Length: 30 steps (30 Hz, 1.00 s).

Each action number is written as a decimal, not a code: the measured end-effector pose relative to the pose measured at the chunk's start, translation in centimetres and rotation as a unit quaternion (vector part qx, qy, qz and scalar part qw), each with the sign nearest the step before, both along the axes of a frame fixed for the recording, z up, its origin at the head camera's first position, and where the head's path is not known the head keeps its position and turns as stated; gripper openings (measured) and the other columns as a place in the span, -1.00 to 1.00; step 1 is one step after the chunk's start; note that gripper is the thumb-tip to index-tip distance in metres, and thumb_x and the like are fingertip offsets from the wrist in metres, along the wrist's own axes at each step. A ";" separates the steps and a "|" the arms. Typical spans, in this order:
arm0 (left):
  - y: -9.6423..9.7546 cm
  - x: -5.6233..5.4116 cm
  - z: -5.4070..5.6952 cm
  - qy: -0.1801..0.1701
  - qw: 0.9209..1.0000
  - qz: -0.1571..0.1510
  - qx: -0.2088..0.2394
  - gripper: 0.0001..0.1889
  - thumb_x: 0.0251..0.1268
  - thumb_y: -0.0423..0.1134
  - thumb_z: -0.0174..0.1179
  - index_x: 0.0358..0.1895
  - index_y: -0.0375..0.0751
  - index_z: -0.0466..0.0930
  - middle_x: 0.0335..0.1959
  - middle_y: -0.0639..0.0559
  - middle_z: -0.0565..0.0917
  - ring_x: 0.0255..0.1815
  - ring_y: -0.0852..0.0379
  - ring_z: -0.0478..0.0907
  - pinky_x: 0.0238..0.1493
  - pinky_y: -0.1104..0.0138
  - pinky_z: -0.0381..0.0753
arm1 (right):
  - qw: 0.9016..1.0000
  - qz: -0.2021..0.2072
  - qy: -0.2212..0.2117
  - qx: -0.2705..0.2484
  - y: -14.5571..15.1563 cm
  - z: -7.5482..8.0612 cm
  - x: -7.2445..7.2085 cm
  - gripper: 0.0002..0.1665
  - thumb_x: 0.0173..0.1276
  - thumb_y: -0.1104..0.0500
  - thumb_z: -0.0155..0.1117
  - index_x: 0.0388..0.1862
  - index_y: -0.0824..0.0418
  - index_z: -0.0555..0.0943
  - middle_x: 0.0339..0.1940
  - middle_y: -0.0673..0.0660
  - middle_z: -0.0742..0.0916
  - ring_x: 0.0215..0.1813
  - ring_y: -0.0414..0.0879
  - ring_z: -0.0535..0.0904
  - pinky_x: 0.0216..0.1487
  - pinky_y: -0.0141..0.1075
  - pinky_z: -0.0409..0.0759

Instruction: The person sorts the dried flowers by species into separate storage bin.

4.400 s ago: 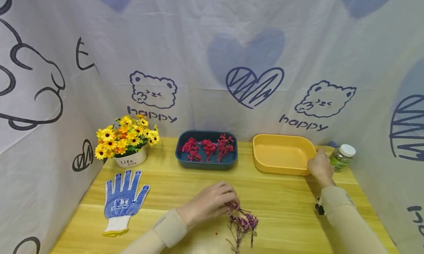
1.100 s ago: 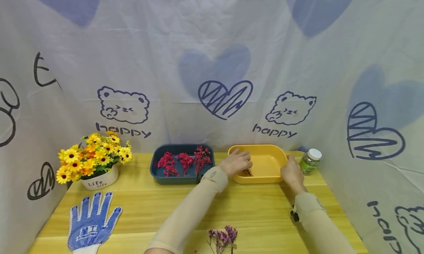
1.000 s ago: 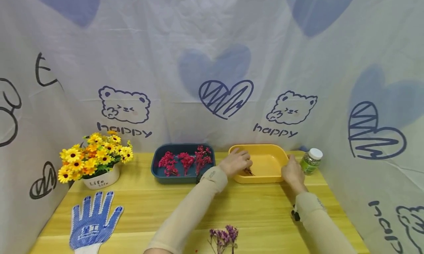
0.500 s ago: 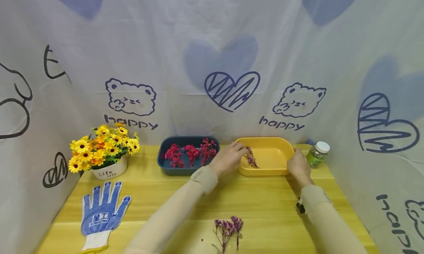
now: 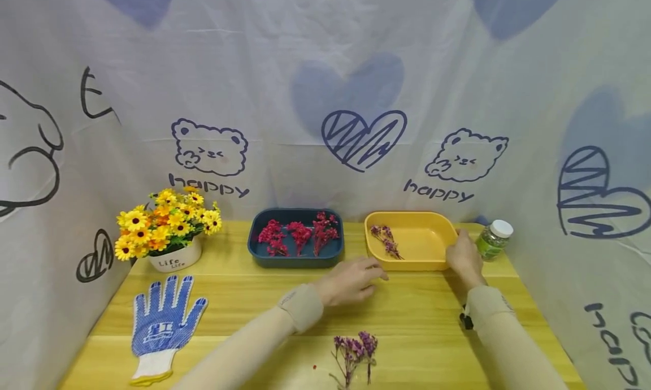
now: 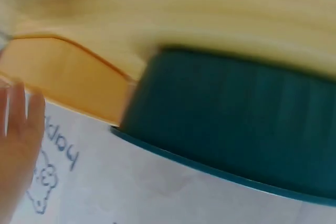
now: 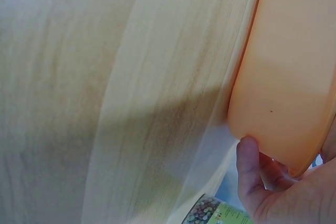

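In the head view my left hand [image 5: 351, 281] hovers over the table just in front of the yellow tray [image 5: 429, 240], its fingers loosely bent and holding nothing. Inside that tray, toward its left end, lies a small sprig of purple dried flowers [image 5: 388, 244]. My right hand [image 5: 465, 258] grips the tray's right end; in the right wrist view the thumb [image 7: 248, 163] presses the outer wall near the corner. More purple dried flowers [image 5: 351, 350] lie on the table at the front, partly cut off by the frame. The left wrist view is blurred.
A dark blue tray [image 5: 296, 263] with three red dried flower sprigs [image 5: 300, 235] stands left of the yellow one. Potted yellow flowers [image 5: 175, 257] and a blue-and-white glove [image 5: 164, 328] are at the left. A white-lidded jar [image 5: 493, 240] stands beside my right hand.
My left hand carried a purple sprig into the yellow tray, let go of it there, and has drawn back toward me. My right hand stays on the tray's right end.
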<state>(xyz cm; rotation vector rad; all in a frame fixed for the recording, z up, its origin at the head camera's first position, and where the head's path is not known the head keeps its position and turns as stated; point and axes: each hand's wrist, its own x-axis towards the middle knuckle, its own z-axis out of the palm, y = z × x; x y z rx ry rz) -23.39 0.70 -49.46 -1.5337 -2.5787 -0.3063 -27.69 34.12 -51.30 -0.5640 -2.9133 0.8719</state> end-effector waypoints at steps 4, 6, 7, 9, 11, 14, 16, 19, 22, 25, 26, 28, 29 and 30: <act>-0.8 2.3 0.1 -0.056 0.998 -0.039 -0.007 -0.72 0.52 -0.16 0.26 0.20 0.08 0.70 0.13 0.17 0.73 0.10 0.29 0.70 0.18 0.50 0.66 | 1.000 0.001 -0.003 0.000 0.1 0.1 0.1 -0.24 0.43 0.28 -0.14 0.62 0.34 0.17 0.45 0.56 0.48 0.41 0.51 0.46 0.38 0.38 0.45; -1.5 3.4 0.0 -0.084 0.995 -0.057 -0.007 -0.74 0.53 -0.13 0.24 0.19 0.10 0.70 0.09 0.20 0.73 0.08 0.34 0.69 0.15 0.56 0.64 | 1.000 0.003 -0.005 0.000 0.1 0.1 0.2 -0.24 0.43 0.27 -0.14 0.62 0.35 0.16 0.45 0.57 0.48 0.40 0.51 0.46 0.37 0.38 0.45; -1.8 4.0 -0.1 -0.095 0.993 -0.067 -0.009 -0.74 0.54 -0.12 0.23 0.19 0.11 0.70 0.07 0.21 0.72 0.07 0.36 0.67 0.13 0.58 0.62 | 1.000 0.003 -0.006 0.001 0.2 0.1 0.1 -0.24 0.42 0.27 -0.14 0.62 0.35 0.17 0.44 0.57 0.48 0.40 0.51 0.46 0.36 0.38 0.46; -2.4 4.9 -0.4 -0.108 0.990 -0.088 -0.016 -0.75 0.57 -0.07 0.20 0.18 0.13 0.70 0.07 0.23 0.70 0.07 0.37 0.64 0.11 0.61 0.59 | 1.000 0.004 -0.007 0.001 0.2 0.2 0.2 -0.24 0.43 0.26 -0.14 0.62 0.35 0.16 0.44 0.58 0.48 0.39 0.52 0.46 0.34 0.38 0.47; -3.0 5.7 -0.7 -0.116 0.987 -0.107 -0.025 -0.75 0.60 -0.04 0.17 0.19 0.16 0.69 0.08 0.24 0.68 0.09 0.38 0.60 0.10 0.63 0.56 | 1.000 0.005 -0.009 0.001 0.2 0.2 0.2 -0.24 0.43 0.26 -0.15 0.62 0.36 0.16 0.43 0.58 0.48 0.39 0.52 0.46 0.34 0.38 0.47; -3.9 6.6 -0.9 -0.124 0.983 -0.126 -0.047 -0.72 0.60 -0.03 0.15 0.24 0.21 0.67 0.15 0.24 0.63 0.10 0.36 0.52 0.07 0.62 0.52 | 1.000 0.007 -0.012 0.000 0.0 0.2 0.1 -0.23 0.44 0.26 -0.16 0.63 0.37 0.15 0.45 0.58 0.47 0.40 0.52 0.45 0.36 0.38 0.46; -4.5 7.1 -0.9 -0.130 0.981 -0.130 -0.063 -0.68 0.56 -0.07 0.17 0.27 0.27 0.66 0.21 0.24 0.59 0.13 0.35 0.48 0.10 0.59 0.51 | 1.000 0.007 -0.013 -0.001 0.0 0.2 0.1 -0.23 0.44 0.26 -0.17 0.63 0.37 0.15 0.46 0.57 0.46 0.41 0.51 0.44 0.37 0.37 0.45; -5.0 7.7 -1.0 -0.126 0.979 -0.130 -0.090 -0.56 0.42 -0.15 0.23 0.30 0.36 0.64 0.27 0.24 0.56 0.15 0.33 0.44 0.12 0.55 0.51 | 1.000 0.007 -0.011 -0.003 -0.1 0.2 0.2 -0.24 0.44 0.26 -0.17 0.63 0.37 0.15 0.47 0.56 0.46 0.42 0.50 0.44 0.38 0.37 0.44; -5.5 8.1 -1.1 -0.113 0.979 -0.124 -0.115 -0.45 0.29 -0.23 0.27 0.30 0.44 0.64 0.33 0.23 0.53 0.16 0.31 0.43 0.17 0.51 0.52 | 1.000 0.006 -0.011 -0.004 -0.1 0.1 0.3 -0.24 0.44 0.26 -0.17 0.63 0.37 0.15 0.48 0.55 0.45 0.42 0.50 0.43 0.38 0.38 0.44; -5.9 8.4 -1.2 -0.101 0.979 -0.117 -0.131 -0.37 0.21 -0.30 0.28 0.30 0.49 0.62 0.35 0.23 0.50 0.13 0.31 0.44 0.18 0.49 0.53 | 1.000 0.005 -0.011 -0.004 -0.1 0.0 0.3 -0.24 0.44 0.26 -0.17 0.63 0.37 0.14 0.47 0.56 0.45 0.40 0.51 0.44 0.36 0.38 0.44; -6.0 8.4 -1.2 -0.100 0.979 -0.115 -0.133 -0.36 0.22 -0.33 0.28 0.29 0.50 0.62 0.35 0.23 0.50 0.11 0.31 0.44 0.16 0.50 0.52 | 1.000 0.005 -0.010 -0.004 -0.1 0.0 0.4 -0.24 0.44 0.26 -0.17 0.63 0.38 0.14 0.47 0.57 0.45 0.40 0.51 0.44 0.36 0.38 0.45; -6.2 8.6 -1.2 -0.100 0.980 -0.113 -0.132 -0.38 0.27 -0.35 0.28 0.28 0.50 0.62 0.33 0.23 0.49 0.07 0.33 0.44 0.11 0.51 0.53 | 1.000 0.006 -0.008 -0.003 0.0 0.0 0.3 -0.24 0.44 0.26 -0.17 0.62 0.38 0.15 0.46 0.57 0.46 0.39 0.52 0.45 0.34 0.38 0.46; -6.3 8.6 -1.3 -0.097 0.980 -0.113 -0.129 -0.40 0.29 -0.36 0.28 0.27 0.48 0.62 0.32 0.23 0.50 0.06 0.33 0.44 0.09 0.52 0.53 | 1.000 0.007 -0.007 -0.004 0.0 0.1 0.4 -0.24 0.44 0.26 -0.17 0.62 0.38 0.15 0.45 0.58 0.46 0.38 0.52 0.45 0.33 0.38 0.46; -6.3 8.7 -1.3 -0.095 0.981 -0.113 -0.126 -0.42 0.32 -0.36 0.29 0.26 0.47 0.62 0.30 0.23 0.50 0.04 0.34 0.45 0.06 0.53 0.53 | 1.000 0.008 -0.007 -0.004 0.0 0.1 0.4 -0.24 0.44 0.26 -0.16 0.62 0.39 0.15 0.45 0.58 0.46 0.38 0.52 0.46 0.33 0.37 0.46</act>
